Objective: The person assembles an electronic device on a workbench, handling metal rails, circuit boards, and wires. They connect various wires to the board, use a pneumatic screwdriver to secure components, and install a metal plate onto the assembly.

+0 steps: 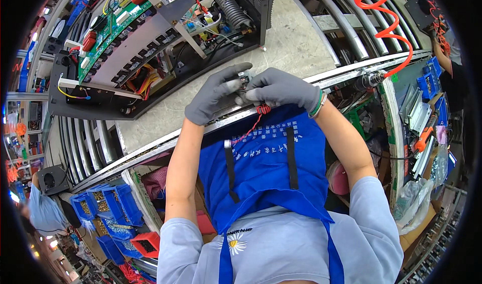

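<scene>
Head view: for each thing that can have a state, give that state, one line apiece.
Left hand: gloved, curled
Right hand: gloved, pinching
Small part: held
Red wire: bundled, one lead trailing
Black chassis: uncovered, insides exposed
Red coiled hose: joined to metal fitting
Red bin: holding dark parts
Blue apron: worn

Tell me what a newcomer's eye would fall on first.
Probably the blue apron in the centre, with the gloved left hand and right hand meeting above it at a small metal part. Next come the open black chassis with its green circuit board at upper left, and the coiled red hose at upper right.
</scene>
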Available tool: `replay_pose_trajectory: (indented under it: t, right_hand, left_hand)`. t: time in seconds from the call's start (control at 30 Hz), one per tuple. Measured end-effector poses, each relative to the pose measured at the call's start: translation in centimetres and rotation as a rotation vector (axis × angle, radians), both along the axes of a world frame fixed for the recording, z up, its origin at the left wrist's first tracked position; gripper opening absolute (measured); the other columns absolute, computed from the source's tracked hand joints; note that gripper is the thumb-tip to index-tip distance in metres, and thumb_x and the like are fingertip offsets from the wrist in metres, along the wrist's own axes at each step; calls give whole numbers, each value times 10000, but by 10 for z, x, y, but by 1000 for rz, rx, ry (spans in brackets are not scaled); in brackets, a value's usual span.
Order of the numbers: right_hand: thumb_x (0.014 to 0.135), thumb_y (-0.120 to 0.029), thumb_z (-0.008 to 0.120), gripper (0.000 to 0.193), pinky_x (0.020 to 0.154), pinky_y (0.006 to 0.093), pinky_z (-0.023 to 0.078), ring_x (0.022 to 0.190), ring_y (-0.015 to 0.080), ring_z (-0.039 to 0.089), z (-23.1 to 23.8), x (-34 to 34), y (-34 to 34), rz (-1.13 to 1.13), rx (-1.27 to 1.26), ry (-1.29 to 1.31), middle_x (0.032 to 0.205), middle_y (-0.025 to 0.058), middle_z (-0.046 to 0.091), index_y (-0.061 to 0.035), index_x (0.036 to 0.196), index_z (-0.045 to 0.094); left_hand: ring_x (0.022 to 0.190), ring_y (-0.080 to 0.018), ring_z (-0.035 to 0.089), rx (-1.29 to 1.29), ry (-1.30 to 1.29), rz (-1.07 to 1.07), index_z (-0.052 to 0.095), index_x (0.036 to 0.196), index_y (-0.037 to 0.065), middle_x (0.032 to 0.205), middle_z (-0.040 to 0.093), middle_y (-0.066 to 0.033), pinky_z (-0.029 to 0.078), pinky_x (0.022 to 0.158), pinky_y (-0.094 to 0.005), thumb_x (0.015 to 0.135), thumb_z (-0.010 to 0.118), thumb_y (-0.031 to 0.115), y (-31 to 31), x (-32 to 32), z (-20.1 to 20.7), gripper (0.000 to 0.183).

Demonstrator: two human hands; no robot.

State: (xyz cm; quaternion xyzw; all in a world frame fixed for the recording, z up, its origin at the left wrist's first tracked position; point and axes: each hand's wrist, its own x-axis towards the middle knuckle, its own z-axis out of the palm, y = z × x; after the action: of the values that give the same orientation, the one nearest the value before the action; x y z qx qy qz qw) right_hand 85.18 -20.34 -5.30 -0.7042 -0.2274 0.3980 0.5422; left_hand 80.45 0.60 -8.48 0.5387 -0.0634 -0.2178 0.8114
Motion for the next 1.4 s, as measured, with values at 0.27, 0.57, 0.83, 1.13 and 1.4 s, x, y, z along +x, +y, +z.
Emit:
replay_pose_trajectory:
  t: [0.27, 0.57, 0.83, 1.13, 1.4]
  right_hand:
    - [840, -423, 605, 347, 654, 427, 517, 763, 327, 656, -40, 45, 9, -512, -761, -1006, 846, 149, 648, -82, 859, 669]
    - [829, -275, 623, 220, 351, 151, 304, 455, 4, 380, -27, 68, 19, -532, 195, 464, 647, -40, 525, -56, 811, 620]
    - [853, -176, 643, 151, 317, 115, 306, 449, -1, 417, -42, 71, 31, -569, 396, 845, 695, -9, 571, -45, 802, 589]
    - [848, -209, 692, 198, 320, 105, 271, 463, 0, 425, -46, 76, 34, -577, 378, 841, 678, -10, 544, -56, 786, 584]
    - [872, -111, 643, 101, 313, 133, 235, 437, 7, 358, -59, 76, 40, -586, 628, 1004, 670, -5, 505, -55, 837, 567]
  left_hand:
    - [616, -39, 520, 489, -132, 361, 533, 1273, 18, 950, 650, -35, 401, 485, -178, 819, 670, 164, -6, -2, 22, 496]
    - [667, -51, 558, 753, -359, 588, 654, 1095, 5, 824, 643, -18, 460, 591, -207, 814, 709, 130, -1, 21, 8, 312]
    - [628, -139, 597, 833, -416, 570, 659, 1079, 7, 796, 672, -110, 488, 624, -282, 749, 740, 172, -12, 42, 1, 378]
    - [719, -258, 656, 1174, -577, 618, 664, 1047, 8, 884, 674, -176, 509, 675, -341, 725, 762, 220, -18, 48, 9, 398]
    - [690, -221, 660, 1336, -447, 529, 668, 995, -1, 826, 690, -161, 498, 640, -322, 761, 741, 247, -29, 50, 11, 349]
